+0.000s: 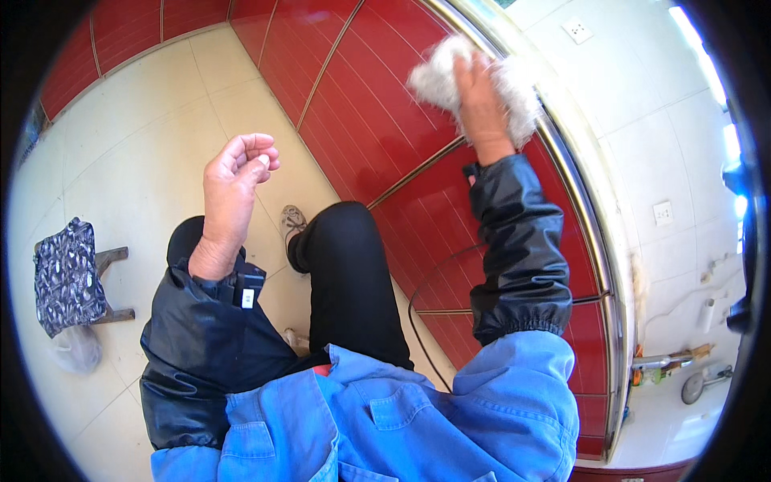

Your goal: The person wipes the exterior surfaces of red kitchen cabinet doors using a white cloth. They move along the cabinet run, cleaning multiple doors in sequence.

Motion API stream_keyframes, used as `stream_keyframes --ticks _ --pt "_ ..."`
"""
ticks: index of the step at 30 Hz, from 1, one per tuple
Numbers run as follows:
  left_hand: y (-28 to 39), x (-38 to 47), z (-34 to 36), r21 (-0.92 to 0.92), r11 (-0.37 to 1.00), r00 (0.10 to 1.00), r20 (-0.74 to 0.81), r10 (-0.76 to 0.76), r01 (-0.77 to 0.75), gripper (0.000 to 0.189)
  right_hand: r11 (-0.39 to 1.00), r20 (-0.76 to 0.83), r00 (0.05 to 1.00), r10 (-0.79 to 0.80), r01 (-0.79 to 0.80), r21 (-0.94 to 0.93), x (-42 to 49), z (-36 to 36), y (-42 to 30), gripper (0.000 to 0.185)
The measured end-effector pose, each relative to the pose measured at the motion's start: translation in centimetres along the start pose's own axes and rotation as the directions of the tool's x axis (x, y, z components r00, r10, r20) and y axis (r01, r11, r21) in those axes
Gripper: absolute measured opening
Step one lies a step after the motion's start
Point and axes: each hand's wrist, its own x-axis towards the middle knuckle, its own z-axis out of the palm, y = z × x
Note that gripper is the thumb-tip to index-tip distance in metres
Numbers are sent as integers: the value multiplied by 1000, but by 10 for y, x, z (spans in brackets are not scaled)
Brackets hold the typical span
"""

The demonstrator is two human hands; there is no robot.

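My right hand [483, 108] presses a fluffy white cloth [443, 71] flat against the upper part of the glossy red cabinet doors [385, 78], close under the metal edge strip [578, 181] of the countertop. The cloth spreads out on both sides of the fingers, and the palm side is hidden. In the air over the tiled floor, my left hand [236, 181] hovers with its fingers loosely curled and the thumb near the fingertips. Nothing shows in it. Black sleeve covers [521, 235] wrap both forearms.
A wooden stool [111, 262] with a patterned cloth [69, 283] on it stands at left, a clear plastic bag [77, 348] beside it. A thin black cable [415, 313] loops down by the cabinet. Along the tiled wall are sockets [662, 212] and a faucet [653, 361].
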Motion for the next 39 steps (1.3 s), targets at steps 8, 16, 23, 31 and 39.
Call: stream_keyframes --ticks 8,16,23,31,39 --pt "-11 20 0 -31 999 999 38 -7 9 22 992 170 978 123 -128 17 92 74 -18 53" --pt "-32 78 -27 51 996 995 -67 74 -70 21 982 482 863 -148 185 -31 -40 121 -87 52" --pt "-46 107 -50 204 978 997 -60 56 -42 21 997 669 740 -70 57 42 -149 68 -110 62" --pt "-16 90 -18 -97 994 992 123 -36 48 23 986 26 990 142 -143 80 -50 47 -45 61" --pt "-6 89 -19 -32 996 996 18 -88 89 23 996 393 918 -41 67 -53 -82 190 -124 59"
